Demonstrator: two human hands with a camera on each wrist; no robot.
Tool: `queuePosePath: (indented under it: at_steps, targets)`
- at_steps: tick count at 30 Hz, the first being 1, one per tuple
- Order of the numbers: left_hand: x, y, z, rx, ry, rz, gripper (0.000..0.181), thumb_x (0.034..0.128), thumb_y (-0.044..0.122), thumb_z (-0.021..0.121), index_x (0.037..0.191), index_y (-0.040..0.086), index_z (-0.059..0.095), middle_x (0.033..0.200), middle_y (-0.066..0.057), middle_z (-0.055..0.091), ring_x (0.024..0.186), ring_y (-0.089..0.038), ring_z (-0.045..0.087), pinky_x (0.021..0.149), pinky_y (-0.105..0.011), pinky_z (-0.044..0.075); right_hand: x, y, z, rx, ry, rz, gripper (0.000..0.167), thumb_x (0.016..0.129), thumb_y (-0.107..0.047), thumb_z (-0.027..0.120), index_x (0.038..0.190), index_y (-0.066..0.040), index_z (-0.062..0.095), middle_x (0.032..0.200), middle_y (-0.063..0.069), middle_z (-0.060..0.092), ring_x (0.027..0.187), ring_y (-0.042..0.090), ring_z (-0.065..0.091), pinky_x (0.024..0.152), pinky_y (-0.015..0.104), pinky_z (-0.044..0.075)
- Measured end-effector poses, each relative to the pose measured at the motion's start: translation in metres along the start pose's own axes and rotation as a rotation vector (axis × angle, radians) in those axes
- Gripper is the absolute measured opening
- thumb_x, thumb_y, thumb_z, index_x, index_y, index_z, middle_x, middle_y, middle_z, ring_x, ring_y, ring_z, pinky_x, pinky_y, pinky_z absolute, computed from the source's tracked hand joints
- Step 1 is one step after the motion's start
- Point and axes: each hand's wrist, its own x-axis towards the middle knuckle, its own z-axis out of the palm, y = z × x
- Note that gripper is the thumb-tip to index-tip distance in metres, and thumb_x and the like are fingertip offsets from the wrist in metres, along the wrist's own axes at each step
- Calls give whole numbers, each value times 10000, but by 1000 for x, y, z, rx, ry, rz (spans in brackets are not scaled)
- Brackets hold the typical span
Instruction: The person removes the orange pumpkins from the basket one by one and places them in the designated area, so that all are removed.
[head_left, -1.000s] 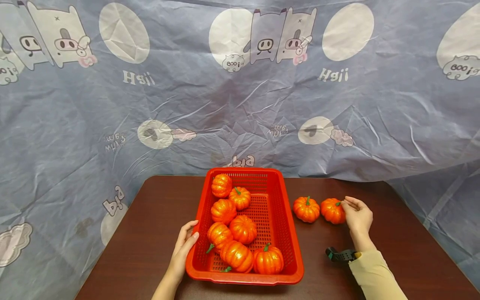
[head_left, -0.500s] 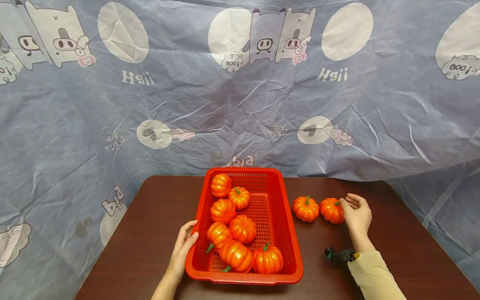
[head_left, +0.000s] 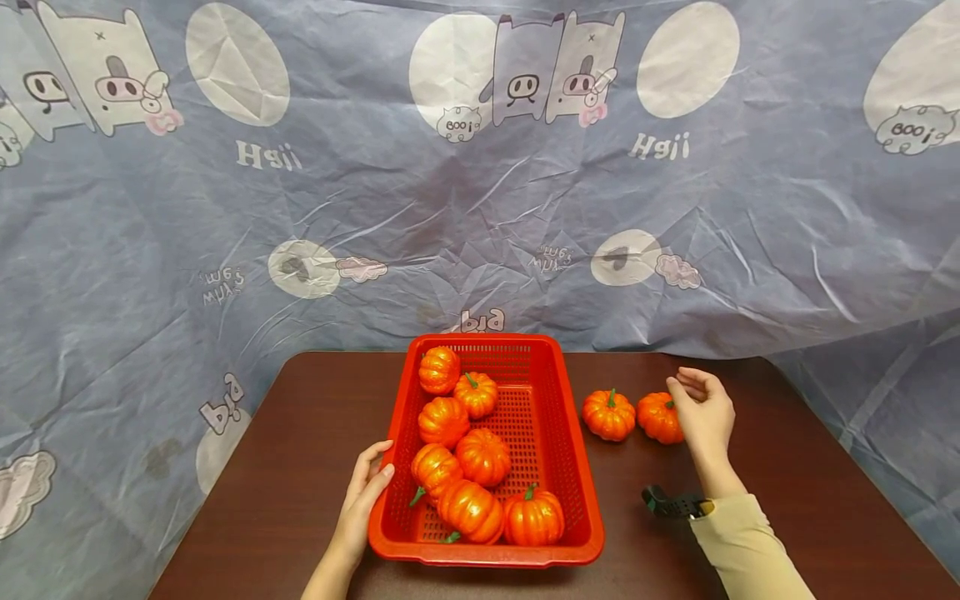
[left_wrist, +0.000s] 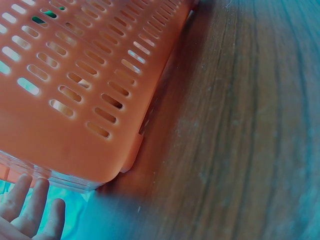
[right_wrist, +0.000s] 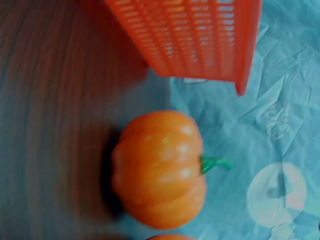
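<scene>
A red slotted plastic basket [head_left: 487, 554] holds several small orange pumpkins [head_left: 483, 458] with green stems. My left hand [head_left: 356, 504] rests against the basket's left side, its relaxed fingers [left_wrist: 36, 200] touching the outer wall near one corner. To the right of the basket, two more pumpkins sit on the table: a nearer one [head_left: 609, 415] with its stem up, and one [head_left: 658, 418] farther right. Above that farther pumpkin's right edge hovers my right hand [head_left: 707, 412], fingers loosely bent and holding nothing. The right wrist view shows one pumpkin [right_wrist: 160, 170] whole, but no hand.
The dark brown wooden table [head_left: 315, 417] extends to both sides of the basket. Behind it hangs a wrinkled grey-blue printed cloth [head_left: 480, 208]. A black strap [head_left: 671, 504] hangs from the right wrist, beside a pale yellow sleeve [head_left: 746, 542].
My right hand has risen and moved slightly left, away from the farther pumpkin's stem. That pumpkin stays on the table. The left hand and basket have not moved, though the head view has shifted slightly.
</scene>
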Motion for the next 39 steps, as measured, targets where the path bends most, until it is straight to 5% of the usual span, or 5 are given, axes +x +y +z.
queuePosePath:
  at_steps: [19, 29, 39]
  targets:
    - [0, 1, -1, 6, 3, -14, 374, 994, 121, 404, 1350, 36, 330, 1217, -266, 408, 1004, -264, 553, 788, -366, 510, -24, -68, 7, 245, -192, -204, 289, 854, -78, 678, 1121, 5, 606, 961, -11, 646, 842, -3, 590, 778, 124, 442]
    - [1, 1, -1, 8, 5, -3, 371, 992, 106, 397, 1348, 26, 330, 1212, -265, 406, 1009, -259, 550, 787, -358, 508, -46, -93, 16, 272, -433, -298, 296, 874, -115, 668, 1125, 21, 590, 980, -69, 633, 868, 13, 604, 763, 141, 455]
    - [0, 0, 0, -2, 8, -17, 373, 993, 118, 405, 1350, 40, 334, 1215, -264, 413, 1009, -273, 562, 785, -373, 513, -66, -104, 31, 328, -617, -334, 263, 873, -92, 662, 1105, 11, 596, 1012, 134, 637, 898, 116, 619, 756, 206, 484]
